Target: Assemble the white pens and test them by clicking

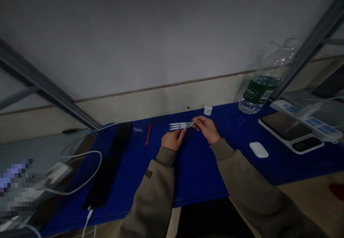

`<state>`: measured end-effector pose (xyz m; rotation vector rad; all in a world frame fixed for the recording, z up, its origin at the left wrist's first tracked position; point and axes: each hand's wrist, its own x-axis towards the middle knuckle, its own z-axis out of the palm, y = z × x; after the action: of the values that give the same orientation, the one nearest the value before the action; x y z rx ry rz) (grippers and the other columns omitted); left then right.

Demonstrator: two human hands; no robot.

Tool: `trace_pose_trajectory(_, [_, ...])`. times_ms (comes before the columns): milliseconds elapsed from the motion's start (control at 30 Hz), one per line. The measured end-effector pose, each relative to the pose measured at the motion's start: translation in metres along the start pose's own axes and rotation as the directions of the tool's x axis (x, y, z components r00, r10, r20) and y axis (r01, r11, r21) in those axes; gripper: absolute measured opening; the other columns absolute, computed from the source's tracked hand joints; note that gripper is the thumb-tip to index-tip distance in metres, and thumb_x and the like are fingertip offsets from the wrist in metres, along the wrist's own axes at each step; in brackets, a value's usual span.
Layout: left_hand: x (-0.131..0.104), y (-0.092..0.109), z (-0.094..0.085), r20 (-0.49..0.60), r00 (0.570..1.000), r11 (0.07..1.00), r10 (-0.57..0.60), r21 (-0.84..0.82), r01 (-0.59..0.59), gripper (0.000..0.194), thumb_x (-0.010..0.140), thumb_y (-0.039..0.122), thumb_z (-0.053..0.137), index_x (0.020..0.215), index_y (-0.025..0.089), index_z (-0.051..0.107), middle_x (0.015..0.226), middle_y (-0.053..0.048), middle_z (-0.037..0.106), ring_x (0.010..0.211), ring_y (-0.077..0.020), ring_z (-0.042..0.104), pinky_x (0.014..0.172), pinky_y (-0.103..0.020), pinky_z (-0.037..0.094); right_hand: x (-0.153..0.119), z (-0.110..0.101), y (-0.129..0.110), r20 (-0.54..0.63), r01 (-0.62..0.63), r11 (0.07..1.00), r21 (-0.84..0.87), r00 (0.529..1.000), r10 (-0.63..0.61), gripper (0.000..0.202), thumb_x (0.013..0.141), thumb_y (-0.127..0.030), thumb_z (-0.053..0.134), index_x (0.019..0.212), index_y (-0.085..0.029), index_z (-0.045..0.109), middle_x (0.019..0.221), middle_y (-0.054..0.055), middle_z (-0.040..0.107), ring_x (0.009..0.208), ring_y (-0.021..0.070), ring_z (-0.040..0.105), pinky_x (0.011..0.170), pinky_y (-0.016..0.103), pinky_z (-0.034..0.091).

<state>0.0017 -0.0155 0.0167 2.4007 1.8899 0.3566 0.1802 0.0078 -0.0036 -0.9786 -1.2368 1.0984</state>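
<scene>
Several white pens point(178, 126) lie side by side near the middle of the blue table, their tips pointing left. My left hand point(173, 139) rests at their near side, its fingers bent; whether it grips a pen is too small to tell. My right hand point(205, 127) pinches a thin light-coloured pen point(192, 123) at the right end of the row, tilted up toward the fingertips. To the left, apart from both hands, lies a red pen point(148, 135).
A white charger plug point(208, 110) stands by the wall. At the right are a large water bottle point(262, 87), a white earphone case point(258, 150), a scale point(291, 130) and a power strip point(309, 121). Dark devices point(103, 180) and white cables point(98, 168) lie left.
</scene>
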Motion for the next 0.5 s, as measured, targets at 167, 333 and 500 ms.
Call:
trace_pose_trajectory(167, [0.001,-0.003,0.004,-0.007,0.999,0.999,0.039,-0.021,-0.039,0.057,0.091,0.057,0.019,0.091,0.023,0.064,0.078,-0.007,0.067,0.073,-0.0188,0.063,0.06,-0.025,0.038,-0.001,0.003,0.003,0.078,-0.007,1.0,0.011,0.997,0.006,0.037,0.081,-0.048,0.054,0.093,-0.014,0.063,0.071,0.005,0.063,0.06,0.0117,0.052,0.054,0.025,0.04])
trace_pose_trajectory(333, [0.006,-0.01,0.01,0.039,0.989,0.986,0.145,-0.09,-0.141,0.043,0.095,0.047,0.023,0.108,0.022,0.055,0.079,-0.005,0.067,0.073,-0.0175,0.063,0.061,-0.023,0.04,-0.002,0.004,0.006,0.157,-0.007,1.0,-0.02,0.988,0.01,0.036,0.079,-0.046,0.057,0.096,-0.014,0.063,0.074,0.005,0.065,0.065,0.0135,0.056,0.058,0.026,0.043])
trace_pose_trajectory(500, [0.011,-0.02,0.016,0.035,0.963,0.953,0.268,-0.154,-0.26,0.035,0.093,0.045,0.034,0.109,0.021,0.053,0.089,-0.006,0.066,0.084,-0.0172,0.062,0.071,-0.023,0.043,-0.004,0.006,0.01,0.287,-0.02,0.995,-0.096,0.957,0.047,0.032,0.078,-0.043,0.059,0.093,-0.015,0.063,0.072,0.003,0.064,0.06,0.0121,0.056,0.057,0.026,0.044])
